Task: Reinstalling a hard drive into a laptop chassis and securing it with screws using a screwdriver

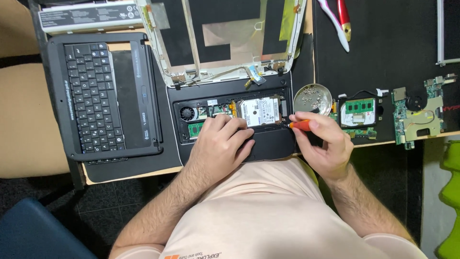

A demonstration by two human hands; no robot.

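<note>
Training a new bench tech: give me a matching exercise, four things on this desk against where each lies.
Things:
1. screwdriver
2. round metal dish
3. detached keyboard
4. green memory board

Places:
A. left of the opened laptop base
B. in the right hand
C. right of the dish
D. just right of the laptop base, holding screws

Pairs: 1-B, 2-D, 3-A, 4-C

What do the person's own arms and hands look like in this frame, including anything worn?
Both forearms are bare and hairy, with no gloves, watch, rings or bands visible on the left hand or the right hand. Short sleeves of a pale peach T-shirt end near the elbows at the bottom edge. The shirt carries an orange mark and small dark print near the bottom.
</note>
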